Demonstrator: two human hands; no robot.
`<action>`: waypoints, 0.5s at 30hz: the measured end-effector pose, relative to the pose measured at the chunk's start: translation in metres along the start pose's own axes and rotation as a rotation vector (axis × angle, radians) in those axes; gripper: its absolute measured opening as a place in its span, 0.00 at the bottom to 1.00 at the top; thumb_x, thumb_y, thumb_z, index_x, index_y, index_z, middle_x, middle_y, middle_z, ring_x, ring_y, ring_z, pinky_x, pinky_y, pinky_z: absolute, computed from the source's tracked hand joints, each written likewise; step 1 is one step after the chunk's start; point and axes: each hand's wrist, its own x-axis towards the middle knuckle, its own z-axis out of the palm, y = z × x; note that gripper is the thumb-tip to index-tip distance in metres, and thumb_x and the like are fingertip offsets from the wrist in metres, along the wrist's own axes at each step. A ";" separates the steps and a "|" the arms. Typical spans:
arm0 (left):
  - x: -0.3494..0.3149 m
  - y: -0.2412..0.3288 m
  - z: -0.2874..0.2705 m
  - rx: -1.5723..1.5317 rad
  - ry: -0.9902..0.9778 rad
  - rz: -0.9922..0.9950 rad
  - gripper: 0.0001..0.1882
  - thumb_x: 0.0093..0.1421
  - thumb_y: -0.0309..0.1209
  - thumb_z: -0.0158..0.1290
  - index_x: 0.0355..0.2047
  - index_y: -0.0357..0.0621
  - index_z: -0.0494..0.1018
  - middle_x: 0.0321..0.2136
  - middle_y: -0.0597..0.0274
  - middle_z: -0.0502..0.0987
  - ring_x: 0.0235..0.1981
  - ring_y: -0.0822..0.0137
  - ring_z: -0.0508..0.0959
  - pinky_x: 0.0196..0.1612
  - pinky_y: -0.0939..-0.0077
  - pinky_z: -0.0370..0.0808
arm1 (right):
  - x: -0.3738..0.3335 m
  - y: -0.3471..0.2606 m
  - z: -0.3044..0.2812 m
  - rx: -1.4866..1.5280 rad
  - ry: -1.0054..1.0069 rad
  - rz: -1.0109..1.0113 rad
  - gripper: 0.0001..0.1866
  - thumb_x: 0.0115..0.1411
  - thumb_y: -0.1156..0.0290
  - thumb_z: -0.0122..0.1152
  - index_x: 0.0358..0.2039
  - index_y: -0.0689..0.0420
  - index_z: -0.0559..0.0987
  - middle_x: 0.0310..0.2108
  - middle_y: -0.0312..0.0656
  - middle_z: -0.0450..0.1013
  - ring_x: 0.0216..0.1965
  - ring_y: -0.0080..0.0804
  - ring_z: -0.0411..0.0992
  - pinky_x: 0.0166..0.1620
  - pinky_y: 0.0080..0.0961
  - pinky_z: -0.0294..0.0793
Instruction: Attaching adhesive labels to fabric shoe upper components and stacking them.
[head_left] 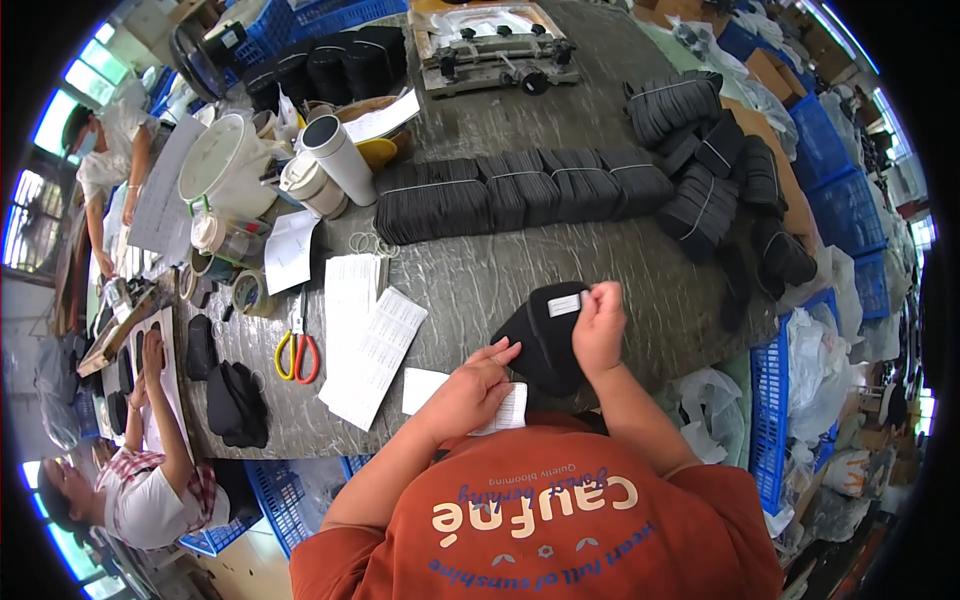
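1. Our left hand [478, 388] curls over a label strip [514, 408] by the black pad [548, 345]; its grip we cannot tell.
2. Our right hand [601, 325] pinches that pad, between our hands.
3. Left of our hands lie printed sheets [376, 350], then scissors [298, 335].
4. Beyond our hands, banded black bundles [515, 192] cross the table [465, 272].

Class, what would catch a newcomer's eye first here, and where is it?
The rust-orange shirt leaps out at the bottom centre. Above it, the right hand holds a black piece with a white label, the left hand at its left edge. Beyond, banded black bundles run across the table; scissors with yellow and red handles lie at left.
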 end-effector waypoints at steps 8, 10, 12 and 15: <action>0.004 0.011 -0.005 -0.088 0.368 -0.308 0.09 0.61 0.28 0.52 0.27 0.33 0.74 0.26 0.59 0.78 0.29 0.72 0.76 0.32 0.77 0.72 | 0.026 -0.011 -0.040 0.087 -0.279 0.029 0.10 0.53 0.76 0.62 0.34 0.60 0.71 0.29 0.43 0.71 0.32 0.35 0.72 0.36 0.28 0.71; 0.003 0.014 -0.009 -0.146 0.427 -0.314 0.10 0.62 0.30 0.52 0.29 0.34 0.75 0.19 0.68 0.73 0.21 0.80 0.68 0.25 0.82 0.67 | 0.016 -0.062 -0.044 0.467 -0.793 0.184 0.10 0.52 0.77 0.64 0.32 0.60 0.71 0.27 0.39 0.70 0.30 0.25 0.70 0.34 0.23 0.70; 0.009 0.022 -0.014 -0.238 0.452 -0.398 0.11 0.62 0.31 0.53 0.29 0.34 0.75 0.19 0.69 0.73 0.22 0.80 0.69 0.25 0.82 0.67 | 0.001 -0.065 -0.035 0.494 -0.891 0.124 0.11 0.52 0.78 0.64 0.32 0.59 0.71 0.26 0.37 0.70 0.28 0.21 0.69 0.33 0.22 0.70; 0.008 0.012 -0.022 -0.268 0.304 -0.364 0.12 0.62 0.32 0.53 0.28 0.34 0.76 0.20 0.70 0.73 0.22 0.80 0.69 0.24 0.82 0.66 | -0.005 -0.068 -0.028 0.538 -0.846 0.087 0.10 0.51 0.81 0.62 0.33 0.59 0.72 0.26 0.37 0.71 0.28 0.23 0.70 0.33 0.24 0.70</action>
